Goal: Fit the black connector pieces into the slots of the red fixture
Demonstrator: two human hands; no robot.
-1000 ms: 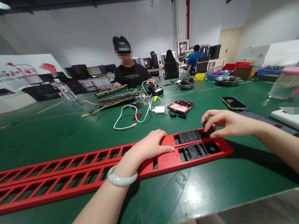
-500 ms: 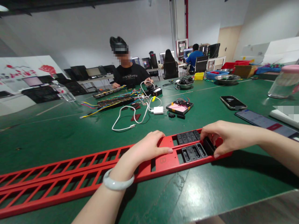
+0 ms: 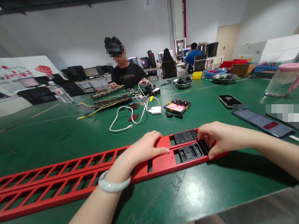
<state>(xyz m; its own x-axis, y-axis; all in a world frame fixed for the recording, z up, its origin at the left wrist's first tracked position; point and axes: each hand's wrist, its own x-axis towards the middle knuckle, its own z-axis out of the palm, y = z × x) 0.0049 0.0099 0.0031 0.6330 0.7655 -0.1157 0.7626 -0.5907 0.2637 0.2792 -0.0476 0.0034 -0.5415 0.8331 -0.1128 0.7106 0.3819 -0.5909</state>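
Note:
A long red slotted frame lies across the green table in front of me. Small black plastic housings sit side by side in two rows at its right end. My right hand pinches one more black plastic housing between thumb and fingers, at the right end of the near row; its lower part is inside the frame. My left hand rests on the frame's flat section, fingers stretched and apart, with a pale bangle on the wrist.
Beyond the frame lie a white charger with its cable, a black tray and bundled wires. Phones and a lidded jar stand to the right. A co-worker sits across the table.
The black housing in my right hand has tilted and moved lower, closer to the row. My left hand stays on the frame. The whole view has shifted slightly.

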